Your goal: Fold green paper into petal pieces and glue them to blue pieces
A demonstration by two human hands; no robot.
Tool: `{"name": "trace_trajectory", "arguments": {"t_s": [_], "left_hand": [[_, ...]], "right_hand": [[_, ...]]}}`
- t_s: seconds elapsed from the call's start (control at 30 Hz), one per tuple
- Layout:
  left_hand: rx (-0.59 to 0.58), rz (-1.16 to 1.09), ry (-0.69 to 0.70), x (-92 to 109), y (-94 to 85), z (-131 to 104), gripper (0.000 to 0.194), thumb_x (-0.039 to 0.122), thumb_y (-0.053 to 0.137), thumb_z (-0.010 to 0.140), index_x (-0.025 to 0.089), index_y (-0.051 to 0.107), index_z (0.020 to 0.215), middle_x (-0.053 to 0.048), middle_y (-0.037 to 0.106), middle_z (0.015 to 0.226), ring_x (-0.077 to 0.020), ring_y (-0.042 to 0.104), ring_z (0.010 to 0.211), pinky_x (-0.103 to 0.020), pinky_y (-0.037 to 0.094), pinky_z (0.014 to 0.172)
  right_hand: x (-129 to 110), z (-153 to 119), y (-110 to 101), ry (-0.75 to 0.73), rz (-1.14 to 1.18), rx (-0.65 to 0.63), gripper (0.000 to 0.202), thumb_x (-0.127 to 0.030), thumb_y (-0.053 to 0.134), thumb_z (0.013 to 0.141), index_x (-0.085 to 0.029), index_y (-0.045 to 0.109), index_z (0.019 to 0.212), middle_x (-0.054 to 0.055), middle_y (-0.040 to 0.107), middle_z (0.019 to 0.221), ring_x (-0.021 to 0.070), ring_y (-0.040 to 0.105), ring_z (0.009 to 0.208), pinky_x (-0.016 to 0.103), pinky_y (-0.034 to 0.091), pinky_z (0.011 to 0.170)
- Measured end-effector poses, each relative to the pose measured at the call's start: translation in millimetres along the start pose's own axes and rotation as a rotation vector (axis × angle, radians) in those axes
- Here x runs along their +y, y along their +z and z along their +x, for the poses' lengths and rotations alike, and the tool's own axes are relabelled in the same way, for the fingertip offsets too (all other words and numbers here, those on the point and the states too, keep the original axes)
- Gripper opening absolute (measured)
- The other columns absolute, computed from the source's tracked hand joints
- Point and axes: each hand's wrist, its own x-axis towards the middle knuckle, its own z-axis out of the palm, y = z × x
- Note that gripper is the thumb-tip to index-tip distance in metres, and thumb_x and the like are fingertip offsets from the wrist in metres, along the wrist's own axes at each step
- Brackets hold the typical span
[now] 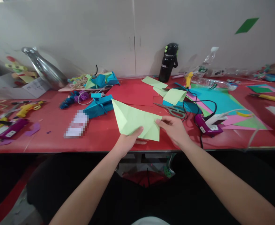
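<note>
A pale green sheet of paper [134,120] with fold creases is held up over the table's front edge. My left hand [129,142] grips its lower edge, thumb on the near face and the fingers behind it, mostly hidden. At the paper's right corner, my right hand [173,128] pinches it between thumb and fingers. Just beyond the paper lie scissors [175,111], partly over a blue piece of paper. Left of it sits a folded blue paper shape [99,105], close to the sheet's upper left corner.
The red table [50,125] carries a red sheet [132,93], a black bottle [169,62], a purple power strip [207,125] with cables, and stacked coloured paper [224,100]. A clear plastic bottle [212,82] lies behind. On the left are a silver jug [43,67] and a glue gun [26,109].
</note>
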Motion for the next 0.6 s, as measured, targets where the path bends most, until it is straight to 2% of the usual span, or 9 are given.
{"name": "trace_trajectory", "arguments": {"t_s": [0.1,0.17,0.23,0.37,0.43,0.5,0.6], "left_hand": [[0.005,-0.065,0.034,2.2,-1.8,2.1,0.056,0.032,0.079,0.082,0.022,0.061,0.134,-0.014,0.063,0.138,-0.0332,0.07,0.112,-0.042,0.068,0.078],[0.054,-0.109,0.083,8.1,-9.5,5.8,0.053,0.031,0.079,0.081,0.02,0.063,0.13,-0.014,0.067,0.132,-0.0327,0.068,0.115,-0.045,0.065,0.085],[0.098,-0.107,0.134,16.3,-21.8,9.9,0.054,0.03,0.08,0.078,0.018,0.063,0.127,-0.015,0.069,0.127,-0.0323,0.07,0.11,-0.044,0.064,0.085],[0.058,0.135,0.106,30.7,-47.5,13.3,0.071,0.025,0.083,0.073,0.023,0.054,0.137,-0.016,0.061,0.14,-0.0283,0.07,0.108,-0.039,0.061,0.085],[0.039,0.303,0.163,33.7,-54.1,13.1,0.081,0.025,0.086,0.069,0.026,0.051,0.142,-0.015,0.055,0.146,-0.0279,0.067,0.112,-0.04,0.059,0.089],[-0.011,0.447,0.222,33.3,-54.7,13.6,0.071,0.03,0.085,0.07,0.025,0.058,0.135,-0.014,0.059,0.142,-0.028,0.066,0.114,-0.041,0.056,0.093],[-0.121,0.6,0.239,27.5,-48.5,16.9,0.035,0.043,0.074,0.083,0.02,0.074,0.11,-0.011,0.073,0.115,-0.0259,0.069,0.102,-0.036,0.056,0.087]], "right_hand": [[-1.4,6.5,-7.8,-0.035,0.007,0.037,0.038,-0.043,0.079,0.077,-0.02,0.075,0.107,0.004,0.071,0.087,0.0189,0.065,0.078,0.036,0.054,0.075],[-4.2,12.9,-19.1,-0.048,-0.07,-0.018,0.043,-0.041,0.08,0.076,-0.02,0.074,0.113,0.004,0.071,0.084,0.019,0.064,0.077,0.037,0.054,0.075],[-8.0,19.7,-33.1,-0.04,-0.124,-0.105,0.044,-0.039,0.078,0.078,-0.021,0.074,0.117,0.004,0.072,0.087,0.0208,0.066,0.081,0.041,0.054,0.08],[-12.5,29.6,-54.6,-0.055,-0.274,-0.228,0.048,-0.036,0.078,0.078,-0.023,0.072,0.124,0.005,0.072,0.091,0.0231,0.066,0.084,0.046,0.054,0.086],[-12.1,31.8,-57.9,-0.079,-0.329,-0.252,0.052,-0.035,0.076,0.08,-0.024,0.068,0.13,0.005,0.071,0.09,0.0226,0.065,0.083,0.045,0.053,0.085],[-11.2,32.4,-56.6,-0.12,-0.378,-0.257,0.05,-0.034,0.073,0.082,-0.023,0.067,0.13,0.004,0.07,0.087,0.022,0.065,0.082,0.042,0.053,0.082],[-10.8,32.1,-49.6,-0.191,-0.468,-0.231,0.034,-0.032,0.072,0.083,-0.024,0.069,0.115,0.003,0.072,0.086,0.0225,0.067,0.082,0.041,0.052,0.081]]}}
